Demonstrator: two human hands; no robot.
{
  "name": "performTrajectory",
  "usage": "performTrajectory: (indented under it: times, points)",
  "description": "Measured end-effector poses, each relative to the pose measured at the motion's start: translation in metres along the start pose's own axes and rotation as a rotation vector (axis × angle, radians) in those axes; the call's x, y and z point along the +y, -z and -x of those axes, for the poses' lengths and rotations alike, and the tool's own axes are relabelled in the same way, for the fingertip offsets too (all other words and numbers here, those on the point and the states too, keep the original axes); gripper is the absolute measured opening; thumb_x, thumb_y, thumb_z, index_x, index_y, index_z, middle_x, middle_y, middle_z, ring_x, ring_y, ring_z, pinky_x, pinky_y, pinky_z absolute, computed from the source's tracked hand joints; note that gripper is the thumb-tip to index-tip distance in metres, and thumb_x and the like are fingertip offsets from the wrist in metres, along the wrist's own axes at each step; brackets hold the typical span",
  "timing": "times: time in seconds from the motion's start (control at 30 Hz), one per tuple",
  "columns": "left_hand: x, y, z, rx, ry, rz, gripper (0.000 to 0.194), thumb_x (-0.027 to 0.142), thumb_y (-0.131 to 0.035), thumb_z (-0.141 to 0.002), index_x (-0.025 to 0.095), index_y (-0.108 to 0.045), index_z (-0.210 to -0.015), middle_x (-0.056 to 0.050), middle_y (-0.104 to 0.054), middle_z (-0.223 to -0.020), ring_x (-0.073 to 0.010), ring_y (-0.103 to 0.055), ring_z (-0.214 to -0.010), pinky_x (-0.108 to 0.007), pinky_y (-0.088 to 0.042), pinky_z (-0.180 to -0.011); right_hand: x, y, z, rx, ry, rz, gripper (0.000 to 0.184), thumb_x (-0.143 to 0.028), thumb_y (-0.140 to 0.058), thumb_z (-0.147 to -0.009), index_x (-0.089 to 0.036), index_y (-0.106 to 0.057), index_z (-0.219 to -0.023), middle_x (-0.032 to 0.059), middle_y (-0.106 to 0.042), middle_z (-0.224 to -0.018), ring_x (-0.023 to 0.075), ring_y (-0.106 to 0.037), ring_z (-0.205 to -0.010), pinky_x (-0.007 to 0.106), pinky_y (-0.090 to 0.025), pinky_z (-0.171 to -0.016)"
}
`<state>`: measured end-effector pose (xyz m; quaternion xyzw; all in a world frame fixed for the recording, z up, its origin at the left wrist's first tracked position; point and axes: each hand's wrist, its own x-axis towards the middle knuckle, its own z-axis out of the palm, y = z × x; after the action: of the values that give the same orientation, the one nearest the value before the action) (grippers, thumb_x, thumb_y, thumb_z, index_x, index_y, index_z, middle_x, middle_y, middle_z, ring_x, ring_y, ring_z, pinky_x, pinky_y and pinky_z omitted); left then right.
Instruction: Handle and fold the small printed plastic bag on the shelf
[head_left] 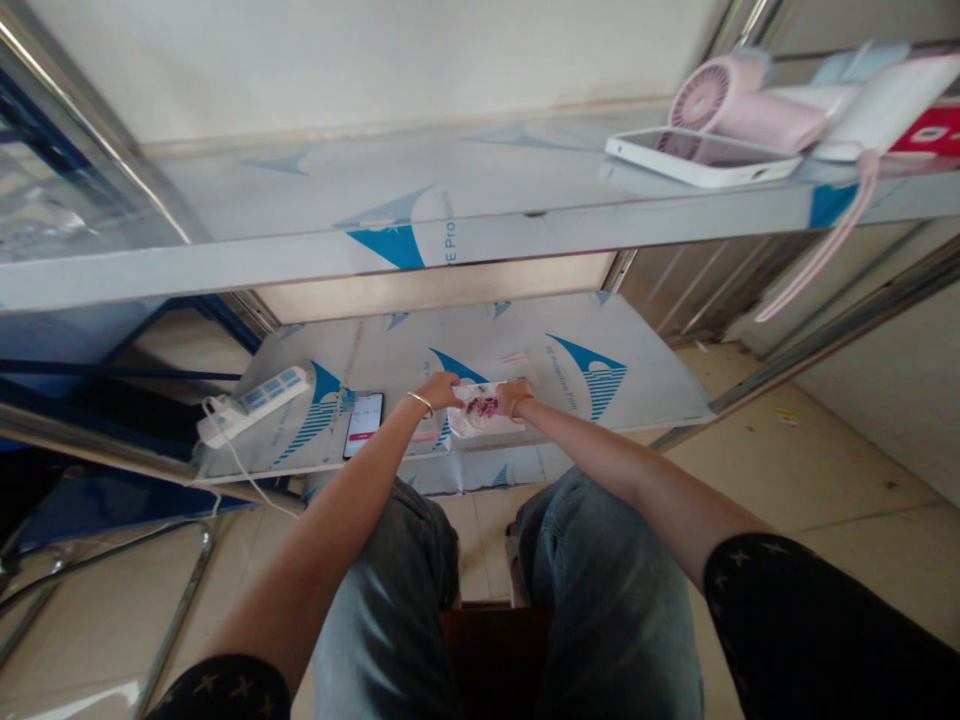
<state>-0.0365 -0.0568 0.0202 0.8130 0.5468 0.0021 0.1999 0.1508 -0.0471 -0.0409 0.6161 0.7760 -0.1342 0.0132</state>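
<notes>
Over the front part of the lower shelf, both hands hold a small clear packet (482,405) with a dark pink pattern or contents. My left hand (439,390), with a silver bangle at the wrist, is closed on its left end. Closed on the right end is my right hand (514,396), which wears an orange band. What exactly is inside the packet is too small to make out. A blurred pale pinkish item lies just beyond my right hand. Left of my left hand, a smartphone (365,425) lies with its screen lit.
The lower shelf (525,318) carries a white power strip (259,405) with a trailing cord. Above it, the upper shelf (285,215) juts out, bearing a pink handheld fan (750,105) and a white-framed tablet-like device (697,160). A pink strap (821,250) hangs over its edge.
</notes>
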Motion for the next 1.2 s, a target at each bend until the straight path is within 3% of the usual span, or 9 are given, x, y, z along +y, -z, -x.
performTrajectory:
  times: [0.17,0.33,0.47,0.63,0.87,0.97,1.07,1.2]
  points:
    - [0.0,0.001,0.001,0.003,0.011,0.008,0.042,0.03,-0.073,-0.067,0.014,-0.065,-0.105,-0.007,-0.069,-0.092,-0.02,-0.062,-0.089,-0.026,-0.045,-0.078,-0.005,0.014,-0.002,-0.118,0.025,0.135,0.033,-0.031,-0.07,-0.075,-0.004,-0.071,-0.094,0.0258,-0.066,-0.099,0.0318,-0.062,-0.089,0.038,-0.044,-0.075]
    - [-0.001,0.001,0.001,-0.003,0.032,0.01,0.045,0.03,-0.073,-0.067,0.014,-0.064,-0.109,-0.007,-0.069,-0.092,-0.02,-0.063,-0.088,-0.025,-0.046,-0.076,-0.011,0.041,0.002,0.023,0.004,0.049,0.026,-0.033,-0.065,-0.077,-0.012,-0.074,-0.089,0.0161,-0.07,-0.094,0.0247,-0.065,-0.083,0.028,-0.045,-0.069]
    - [0.0,0.002,0.003,-0.004,0.039,0.022,0.047,0.031,-0.073,-0.067,0.013,-0.064,-0.11,-0.007,-0.07,-0.086,-0.0207,-0.064,-0.085,-0.025,-0.047,-0.075,-0.022,0.059,0.006,0.177,0.181,-0.138,0.028,-0.036,-0.065,-0.077,-0.019,-0.073,-0.097,0.0066,-0.07,-0.097,0.0166,-0.063,-0.086,0.02,-0.042,-0.071]
    - [0.004,0.005,0.005,-0.001,0.027,0.044,0.043,0.028,-0.072,-0.068,0.011,-0.065,-0.107,-0.007,-0.07,-0.081,-0.0204,-0.064,-0.08,-0.026,-0.046,-0.075,-0.038,0.066,0.01,0.231,0.396,-0.225,0.023,-0.03,-0.067,-0.076,-0.015,-0.073,-0.093,0.0057,-0.07,-0.093,0.0135,-0.062,-0.082,0.018,-0.04,-0.068]
    - [0.003,0.007,0.005,0.041,0.005,0.082,0.034,0.023,-0.074,-0.065,0.012,-0.069,-0.097,-0.006,-0.069,-0.074,-0.0229,-0.065,-0.08,-0.025,-0.045,-0.073,-0.038,0.061,0.01,0.04,0.48,-0.309,0.024,-0.025,-0.066,-0.077,-0.015,-0.073,-0.098,0.0047,-0.071,-0.086,0.0132,-0.063,-0.072,0.018,-0.039,-0.06]
    - [0.001,0.008,0.005,0.068,-0.005,0.107,0.033,0.023,-0.074,-0.064,0.014,-0.07,-0.095,-0.003,-0.068,-0.068,-0.0206,-0.065,-0.075,-0.023,-0.044,-0.069,-0.036,0.068,0.012,0.066,0.474,-0.374,0.023,-0.02,-0.059,-0.082,-0.014,-0.072,-0.1,0.0057,-0.071,-0.091,0.013,-0.064,-0.076,0.017,-0.041,-0.064]
    - [-0.002,0.009,0.005,0.098,0.017,0.163,0.034,0.027,-0.076,-0.063,0.015,-0.07,-0.094,-0.002,-0.067,-0.065,-0.019,-0.064,-0.071,-0.023,-0.044,-0.067,-0.032,0.077,0.019,0.078,0.425,-0.399,0.031,-0.013,-0.062,-0.076,-0.014,-0.071,-0.105,0.006,-0.071,-0.092,0.0131,-0.064,-0.078,0.018,-0.043,-0.067]
    - [-0.005,0.011,0.004,0.079,0.117,0.25,0.032,0.032,-0.077,-0.061,0.012,-0.07,-0.085,-0.004,-0.065,-0.06,-0.0192,-0.063,-0.065,-0.024,-0.043,-0.062,-0.029,0.083,0.031,-0.034,0.399,-0.443,0.044,-0.016,-0.07,-0.069,-0.015,-0.068,-0.113,0.0035,-0.07,-0.084,0.0111,-0.062,-0.066,0.018,-0.043,-0.06]
